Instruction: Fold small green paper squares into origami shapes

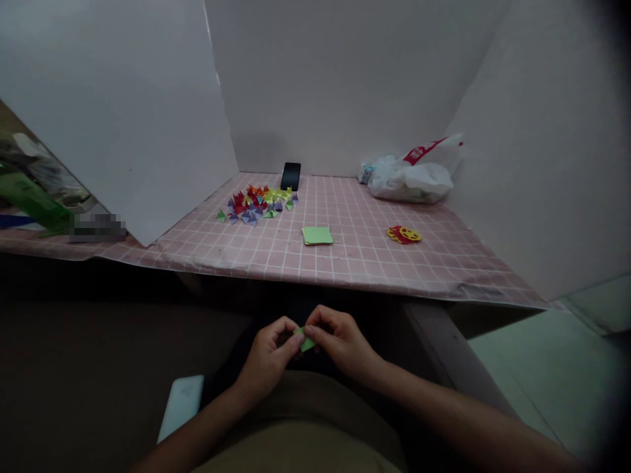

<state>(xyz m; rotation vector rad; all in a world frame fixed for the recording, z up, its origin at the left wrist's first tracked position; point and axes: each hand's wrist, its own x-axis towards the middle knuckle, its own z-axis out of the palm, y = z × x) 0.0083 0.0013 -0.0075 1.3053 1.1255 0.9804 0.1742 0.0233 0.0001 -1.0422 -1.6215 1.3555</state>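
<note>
Between my two hands, above my lap and in front of the table edge, is a small folded piece of green paper (307,343). My left hand (273,349) pinches its left side between thumb and fingers. From the right, my right hand (340,335) grips its upper edge with thumb and fingertips. Parts of the paper are hidden behind the fingers. On the table beyond lies a stack of square paper sheets (318,236), light green on top. Farther left sits a cluster of small folded paper pieces (256,202) in red, orange, yellow, purple and green.
A pink checked cloth (355,263) covers the table. A black phone (290,176) lies at the back, a white plastic bag (414,180) back right, and red and yellow cut-out pieces (404,234) nearer. White panels (345,85) enclose the table. A white flat object (181,404) lies beside my left forearm.
</note>
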